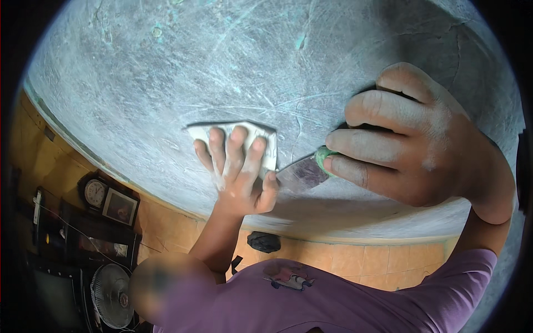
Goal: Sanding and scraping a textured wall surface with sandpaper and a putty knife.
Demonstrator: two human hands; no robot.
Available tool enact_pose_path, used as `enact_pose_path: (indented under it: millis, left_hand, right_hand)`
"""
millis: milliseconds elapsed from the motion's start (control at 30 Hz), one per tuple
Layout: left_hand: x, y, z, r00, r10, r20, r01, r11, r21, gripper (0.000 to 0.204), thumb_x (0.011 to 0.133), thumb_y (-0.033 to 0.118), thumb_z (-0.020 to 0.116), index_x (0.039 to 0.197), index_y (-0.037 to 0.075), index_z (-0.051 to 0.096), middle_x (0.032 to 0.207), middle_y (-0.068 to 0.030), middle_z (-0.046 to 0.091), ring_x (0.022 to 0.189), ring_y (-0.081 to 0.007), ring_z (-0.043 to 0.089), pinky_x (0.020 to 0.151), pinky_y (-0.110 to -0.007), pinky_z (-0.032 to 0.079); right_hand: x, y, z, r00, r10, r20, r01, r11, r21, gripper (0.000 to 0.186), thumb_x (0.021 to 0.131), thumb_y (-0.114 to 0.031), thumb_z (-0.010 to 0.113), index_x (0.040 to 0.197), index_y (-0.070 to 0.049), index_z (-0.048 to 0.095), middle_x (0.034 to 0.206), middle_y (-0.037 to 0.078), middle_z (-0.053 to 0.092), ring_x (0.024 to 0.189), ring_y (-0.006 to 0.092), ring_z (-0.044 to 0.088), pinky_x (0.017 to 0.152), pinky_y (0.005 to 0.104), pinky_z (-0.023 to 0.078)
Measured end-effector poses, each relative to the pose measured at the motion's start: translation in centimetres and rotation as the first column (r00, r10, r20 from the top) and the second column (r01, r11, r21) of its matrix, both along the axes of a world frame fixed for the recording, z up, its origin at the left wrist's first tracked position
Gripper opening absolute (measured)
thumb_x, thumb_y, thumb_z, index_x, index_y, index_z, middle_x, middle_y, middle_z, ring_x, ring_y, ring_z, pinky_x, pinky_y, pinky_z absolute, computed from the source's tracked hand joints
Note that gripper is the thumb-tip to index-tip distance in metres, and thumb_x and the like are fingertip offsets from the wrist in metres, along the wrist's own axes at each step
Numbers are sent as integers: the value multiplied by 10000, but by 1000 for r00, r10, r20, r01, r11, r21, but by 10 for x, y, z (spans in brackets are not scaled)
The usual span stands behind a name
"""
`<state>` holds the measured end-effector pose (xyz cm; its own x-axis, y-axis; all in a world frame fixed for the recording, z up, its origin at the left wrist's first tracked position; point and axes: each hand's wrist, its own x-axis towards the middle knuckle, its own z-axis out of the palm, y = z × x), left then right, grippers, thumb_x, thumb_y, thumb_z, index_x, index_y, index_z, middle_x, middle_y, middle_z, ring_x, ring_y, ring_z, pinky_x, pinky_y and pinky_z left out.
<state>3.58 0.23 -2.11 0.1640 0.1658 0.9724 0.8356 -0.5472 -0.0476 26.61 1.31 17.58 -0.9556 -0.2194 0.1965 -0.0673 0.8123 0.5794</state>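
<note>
Against a large blue-grey wall (150, 72), my left hand (241, 172) holds a white folded sheet (208, 130) that looks like sandpaper. Its fingers lie spread over the sheet, with the thumb by its lower right corner. My right hand (411, 139) is closed round the green handle of a putty knife (305, 171). The metal blade points left and lies close to the wall, its end near my left thumb; whether the edge touches the wall, I cannot tell. Pale dust coats the fingers of both hands. Most of the knife's handle is hidden inside my right hand.
Fine cracks and pale scratches run over the wall. A black bundle (264, 242) lies on the orange tiled floor (377, 260). To the lower left stand a fan (112, 296), a dark cabinet (94, 244), a round clock (95, 192) and a framed picture (119, 206).
</note>
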Motion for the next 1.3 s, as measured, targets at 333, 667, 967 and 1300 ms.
enact_pose_path:
  millis: [333, 667, 967, 1300]
  left_hand:
    - [-16, 8, 25, 997, 8, 74, -12, 998, 58, 621, 810, 282, 487, 1354, -11, 424, 1461, -253, 284, 1398, -440, 96, 1087, -545, -66]
    - [-37, 6, 10, 991, 94, 97, -100, 993, 57, 659, 835, 334, 471, 1390, -9, 371, 1484, -232, 251, 1405, -419, 96, 1109, -528, -27]
    - [-25, -1, -12, 994, 96, 49, -96, 995, -6, 697, 791, 317, 500, 1403, 13, 362, 1490, -233, 237, 1406, -421, 81, 1102, -526, -51]
    - [-38, 8, 30, 977, 74, 200, -94, 991, 92, 697, 825, 323, 486, 1403, -33, 329, 1483, -259, 228, 1401, -432, 90, 1101, -535, -28]
  right_hand:
    - [1, -2, 1, 999, -20, 31, 20, 1000, -9, 182, 635, -174, 680, 810, -122, 684, 855, -15, 622, 796, 159, 557, 664, 320, 431]
    - [1, -3, 1, 1000, -23, 17, 23, 1000, -9, 183, 623, -166, 677, 796, -108, 680, 838, -8, 616, 786, 162, 562, 665, 320, 432]
    - [2, -4, 2, 1000, -17, 8, 17, 1000, -11, 191, 633, -166, 674, 815, -108, 678, 849, -10, 620, 791, 165, 565, 670, 324, 438]
    - [1, -5, 2, 998, -45, 32, 45, 999, -24, 185, 642, -165, 681, 819, -109, 678, 851, -11, 624, 800, 167, 571, 675, 322, 445]
